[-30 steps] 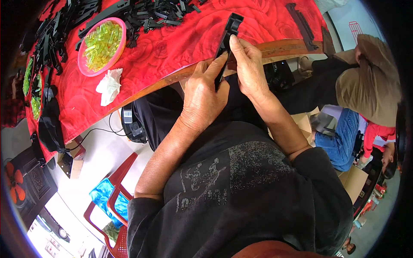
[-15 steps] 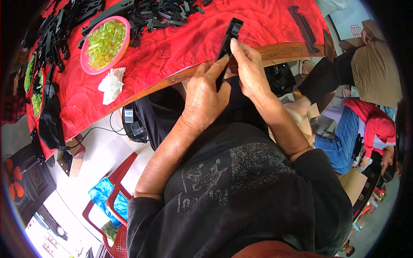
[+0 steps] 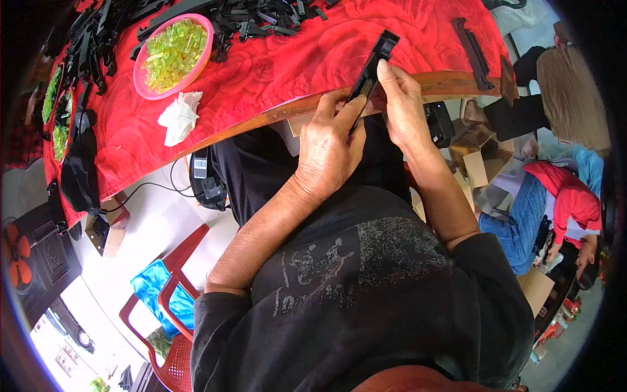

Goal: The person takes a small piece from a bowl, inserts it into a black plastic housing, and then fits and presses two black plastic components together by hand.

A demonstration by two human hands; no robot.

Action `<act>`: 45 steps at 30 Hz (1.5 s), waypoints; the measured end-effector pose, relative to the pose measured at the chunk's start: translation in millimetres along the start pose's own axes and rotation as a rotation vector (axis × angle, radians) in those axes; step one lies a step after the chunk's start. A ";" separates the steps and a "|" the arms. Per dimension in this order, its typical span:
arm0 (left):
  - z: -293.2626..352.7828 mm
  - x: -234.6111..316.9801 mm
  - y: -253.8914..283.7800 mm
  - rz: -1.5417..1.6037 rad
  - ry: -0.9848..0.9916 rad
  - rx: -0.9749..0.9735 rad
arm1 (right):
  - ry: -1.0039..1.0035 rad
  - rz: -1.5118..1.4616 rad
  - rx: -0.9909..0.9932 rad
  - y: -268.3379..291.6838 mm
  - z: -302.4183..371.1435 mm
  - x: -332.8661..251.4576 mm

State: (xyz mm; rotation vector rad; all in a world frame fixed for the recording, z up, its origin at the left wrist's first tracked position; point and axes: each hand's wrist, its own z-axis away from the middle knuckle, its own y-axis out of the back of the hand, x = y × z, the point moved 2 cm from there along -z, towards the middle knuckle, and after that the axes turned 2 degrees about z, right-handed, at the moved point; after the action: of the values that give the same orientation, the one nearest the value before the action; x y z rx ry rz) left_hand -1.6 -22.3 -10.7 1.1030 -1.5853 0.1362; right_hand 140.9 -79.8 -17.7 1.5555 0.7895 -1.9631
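From my station I count two hands, one left hand (image 3: 326, 145) and one right hand (image 3: 405, 112), with one long black part (image 3: 370, 64) between their fingers (image 3: 353, 110). Ahead of the fingers I have one desk (image 3: 274, 75). Farther left of them I make out one pink bowl (image 3: 140, 77), its yellow-green pieces (image 3: 175, 55) too many for me to number, like the loose black parts (image 3: 253, 27) beyond. Left of the fingers I tally one white tissue (image 3: 179, 119).
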 end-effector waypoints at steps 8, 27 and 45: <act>0.2 3.9 -0.5 0.005 -0.043 0.047 | 0.050 0.004 0.018 10.2 -2.0 3.9; 2.4 7.3 1.8 0.072 -0.011 0.031 | -0.036 -0.028 -0.030 2.0 10.7 -12.4; 2.9 6.0 -5.0 0.077 0.044 -0.055 | 0.034 0.015 -0.017 9.2 7.0 -5.2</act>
State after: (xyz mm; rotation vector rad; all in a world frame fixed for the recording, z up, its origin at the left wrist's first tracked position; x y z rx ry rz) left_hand 0.3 -30.3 -9.0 0.9911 -1.5838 0.1664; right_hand 143.7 -91.1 -12.7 1.5842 0.8046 -1.9190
